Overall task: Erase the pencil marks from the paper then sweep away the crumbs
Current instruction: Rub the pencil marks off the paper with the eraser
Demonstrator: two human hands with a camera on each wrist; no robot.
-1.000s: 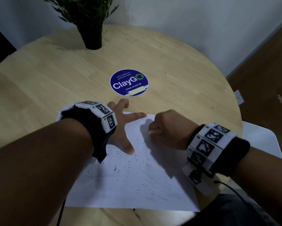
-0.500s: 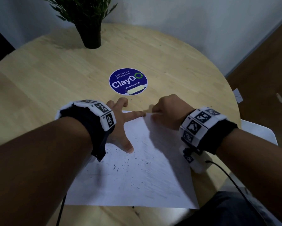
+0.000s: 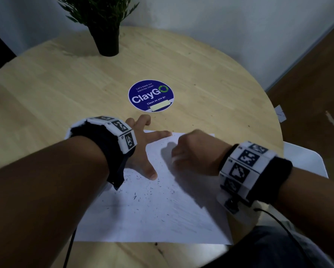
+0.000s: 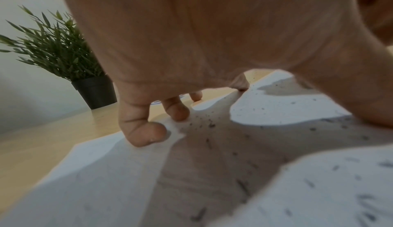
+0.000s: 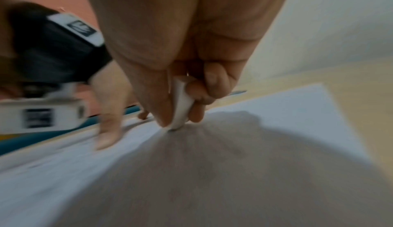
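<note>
Head view: the right hand (image 3: 197, 151) shows only as a curled fist over the upper right part of the paper (image 3: 162, 215); what it holds is hidden there. Right wrist view resolves it: thumb and fingers (image 5: 196, 112) pinch a white eraser (image 5: 180, 106), its lower tip touching the sheet. The left hand (image 3: 143, 149) lies on the paper's upper left area, fingers spread; the left wrist view shows the fingertips (image 4: 146, 134) bent and pressing down at the sheet's far edge, the palm arched clear above. Dark crumbs (image 3: 143, 192) are scattered over the paper's middle, a few strays on the round wooden worktop (image 3: 46, 97) beyond its far edge. Behind the sheet sits a blue ClayGo sticker (image 3: 151, 96); further back, a potted plant (image 3: 106, 26). The left forearm covers the paper's left side. Versus the frame half a second earlier, the right hand has drawn back from the far edge toward the body; the left hand is unchanged.
</note>
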